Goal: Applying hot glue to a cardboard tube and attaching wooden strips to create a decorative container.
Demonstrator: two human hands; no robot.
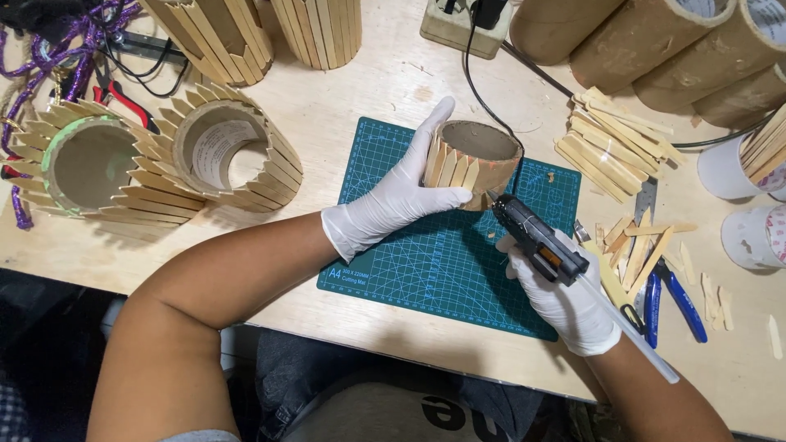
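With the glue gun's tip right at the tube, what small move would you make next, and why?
Probably squeeze a short line of glue onto the bare cardboard just past the last stick. The right hand holds the glue gun with its nozzle at the cardboard tube, the left hand steadies the tube, and wooden sticks cover only part of its side.

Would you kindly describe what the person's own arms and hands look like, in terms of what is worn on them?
Both hands wear thin, close-fitting white disposable gloves: the left hand and the right hand. Each glove ends at the wrist in a slightly rolled cuff and shows fine wrinkles but no print or markings. Above the cuffs both forearms are bare, with no sleeves, watch or bracelet visible. A pale grey sleeve edge shows at the left upper arm.
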